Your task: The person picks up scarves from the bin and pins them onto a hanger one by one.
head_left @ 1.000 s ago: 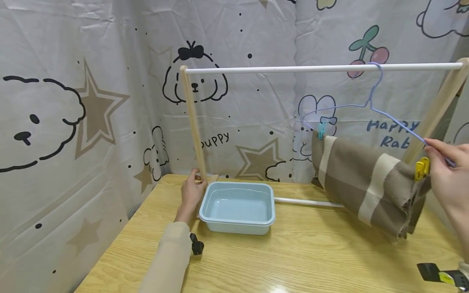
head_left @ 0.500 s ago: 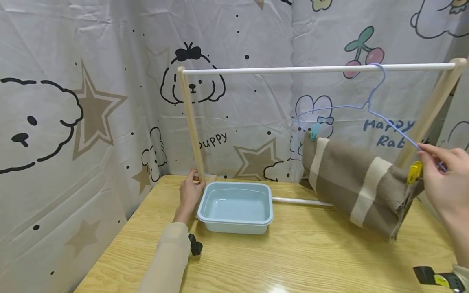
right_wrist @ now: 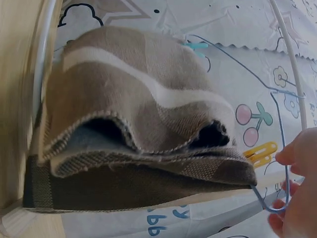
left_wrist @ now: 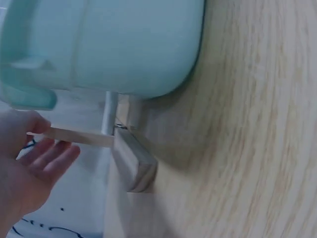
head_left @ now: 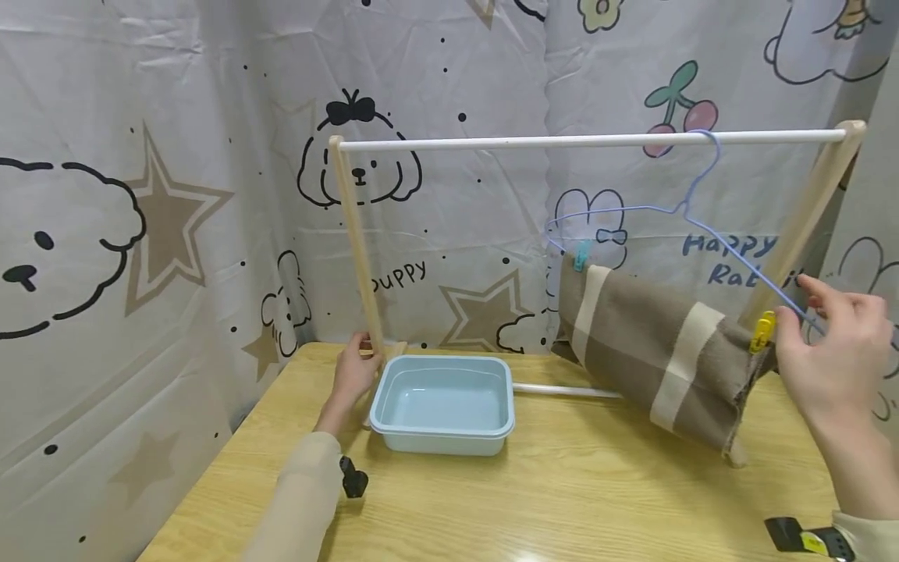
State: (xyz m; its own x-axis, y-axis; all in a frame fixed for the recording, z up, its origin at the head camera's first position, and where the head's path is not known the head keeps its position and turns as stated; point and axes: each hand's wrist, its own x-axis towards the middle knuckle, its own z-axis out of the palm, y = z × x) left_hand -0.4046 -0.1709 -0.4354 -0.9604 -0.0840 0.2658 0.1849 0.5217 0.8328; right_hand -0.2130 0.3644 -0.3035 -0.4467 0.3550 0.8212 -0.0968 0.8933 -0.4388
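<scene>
My left hand [head_left: 354,373] grips the lower left post of a wooden clothes rack [head_left: 360,250], its thumb and fingers around the post [left_wrist: 79,136] in the left wrist view. A blue wire hanger [head_left: 646,208] hooks over the rack's white rail. From it hangs a folded brown and cream scarf [head_left: 632,336], held by a teal clip [head_left: 581,255] and a yellow clip [head_left: 762,332]. The scarf slants, lower at its right end. My right hand [head_left: 839,343] is at the hanger's right end, thumb and index finger spread apart with the wire [right_wrist: 283,148] passing between them.
A light blue plastic basin [head_left: 442,441] stands on the wooden table [head_left: 562,499] beside the left post. A lower white bar [head_left: 569,389] of the rack runs behind it. Printed curtains [head_left: 435,179] enclose the back and sides.
My right thumb and index finger have parted from their pinch on the hanger. The left hand keeps its grip on the post. The head view has shifted slightly to the right.
</scene>
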